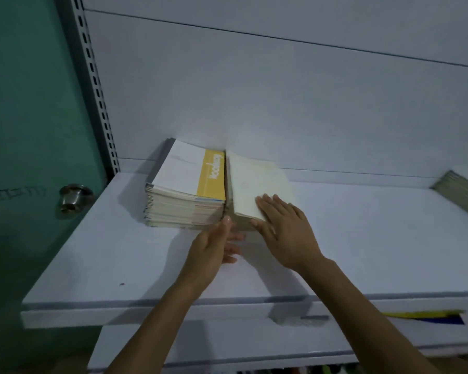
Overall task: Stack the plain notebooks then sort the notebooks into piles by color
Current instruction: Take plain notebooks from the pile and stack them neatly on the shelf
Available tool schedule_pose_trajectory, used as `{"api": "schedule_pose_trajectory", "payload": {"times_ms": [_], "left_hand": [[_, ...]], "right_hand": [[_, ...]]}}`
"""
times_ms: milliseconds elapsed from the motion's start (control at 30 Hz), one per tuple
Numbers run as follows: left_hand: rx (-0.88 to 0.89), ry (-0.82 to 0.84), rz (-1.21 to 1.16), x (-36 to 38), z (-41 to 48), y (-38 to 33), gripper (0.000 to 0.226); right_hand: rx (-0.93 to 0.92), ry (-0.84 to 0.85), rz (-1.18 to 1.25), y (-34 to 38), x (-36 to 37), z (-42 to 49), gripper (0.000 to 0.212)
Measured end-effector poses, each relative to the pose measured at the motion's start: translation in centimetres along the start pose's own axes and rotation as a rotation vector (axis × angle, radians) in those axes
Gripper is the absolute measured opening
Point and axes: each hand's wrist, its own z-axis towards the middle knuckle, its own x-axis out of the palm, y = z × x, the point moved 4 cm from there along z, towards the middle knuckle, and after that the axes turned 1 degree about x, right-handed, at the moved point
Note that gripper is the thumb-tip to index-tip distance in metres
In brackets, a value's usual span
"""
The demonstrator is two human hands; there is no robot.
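right hand (284,234) fingers (268,205) lie flat atop plain notebooks (254,182).

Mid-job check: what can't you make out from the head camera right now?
Head view only:
Front of the plain stack: covered by the left hand and right hand.
Covers under the yellow-banded notebook: only page edges show, colours unclear.
Grey pile at far right: cut off by the frame edge.
Yellow item below the shelf: mostly hidden by the shelf front.
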Motion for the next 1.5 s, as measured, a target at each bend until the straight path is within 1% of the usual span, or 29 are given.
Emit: {"api": "schedule_pose_trajectory", "payload": {"times_ms": [67,100,167,267,367,433,500,567,667,800,867,967,1033,1100,1167,1200,1233,1267,1333,1367,1400,1433,1500], "left_hand": [[-0.016,0.061,0.011,0.2,-0.1,0.0,0.067],[-0.019,0.101,0.028,0.3,-0.3,-0.1,0.070],[-0.028,0.171,0.096,0.4,-0.7,-0.1,0.066],[-0.011,0.251,0.216,0.6,-0.9,0.2,0.052],[0.016,0.193,0.348,0.4,-0.2,0.8,0.035],[0.014,0.175,0.369,0.3,-0.1,0.7,0.033],[0.029,0.149,0.352,0.1,-0.4,0.4,0.030],[0.058,0.107,0.298,-0.5,-0.9,-0.2,0.023],[0.115,0.067,0.222,-2.3,-1.9,-1.6,0.018],[0.074,-0.035,0.110,-5.7,-3.3,-1.2,0.016],[0.069,-0.075,0.107,-6.3,-3.8,-0.9,0.017],[0.079,-0.124,0.075,-6.3,-3.6,-0.7,0.015],[0.083,-0.143,0.051,-6.4,-3.2,-0.8,0.017],[0.072,-0.172,0.041,-6.6,-2.8,-0.7,0.019],[0.047,-0.214,0.017,-6.8,-2.6,-0.5,0.021],[0.034,-0.234,-0.005,-6.9,-2.4,-0.5,0.022],[0.025,-0.250,-0.030,-7.0,-2.4,-0.5,0.022],[0.019,-0.261,-0.053,-7.1,-2.4,-0.6,0.022],[0.013,-0.271,-0.092,-7.2,-2.4,-0.6,0.022],[0.013,-0.269,-0.109,-7.3,-2.4,-0.6,0.022],[0.015,-0.264,-0.123,-7.3,-2.4,-0.5,0.021],[0.016,-0.258,-0.133,-7.4,-2.4,-0.5,0.019],[0.020,-0.250,-0.150,-7.5,-2.5,-0.4,0.017]], "right_hand": [[0.019,-0.041,0.050,0.7,-0.2,-2.4,0.082],[0.022,-0.072,0.066,1.1,-0.1,-3.5,0.078],[0.002,-0.120,0.075,2.0,0.9,-5.6,0.071],[-0.023,-0.172,0.060,2.4,2.4,-7.6,0.062],[-0.016,-0.236,0.049,2.3,2.1,-7.6,0.060],[-0.005,-0.269,0.055,2.4,1.8,-7.6,0.064],[0.020,-0.308,0.080,2.6,1.6,-7.7,0.073],[0.044,-0.335,0.102,2.7,1.4,-7.7,0.082],[0.054,-0.352,0.087,2.8,1.6,-7.8,0.091],[0.108,-0.304,0.063,2.5,2.0,-7.7,0.098],[0.115,-0.273,0.068,2.6,2.0,-7.7,0.098],[0.128,-0.217,0.143,2.7,1.8,-7.6,0.097],[0.195,-0.190,0.322,2.4,1.2,-7.1,0.091],[0.239,-0.267,0.439,1.9,-0.2,-5.7,0.073],[0.248,-0.348,0.379,1.6,-2.0,-3.2,0.058],[0.246,-0.340,0.322,1.6,-2.7,-1.7,0.057],[0.235,-0.298,0.253,1.7,-3.0,-0.1,0.060],[0.214,-0.221,0.176,1.8,-3.0,1.3,0.068],[0.178,0.006,0.029,1.8,-1.8,3.0,0.084],[0.162,0.111,-0.021,1.8,-0.8,3.2,0.086],[0.147,0.158,-0.043,1.8,0.1,3.1,0.084],[0.146,0.130,-0.047,1.7,0.5,2.8,0.078],[0.159,-0.058,-0.039,1.3,0.2,1.9,0.057]]}}
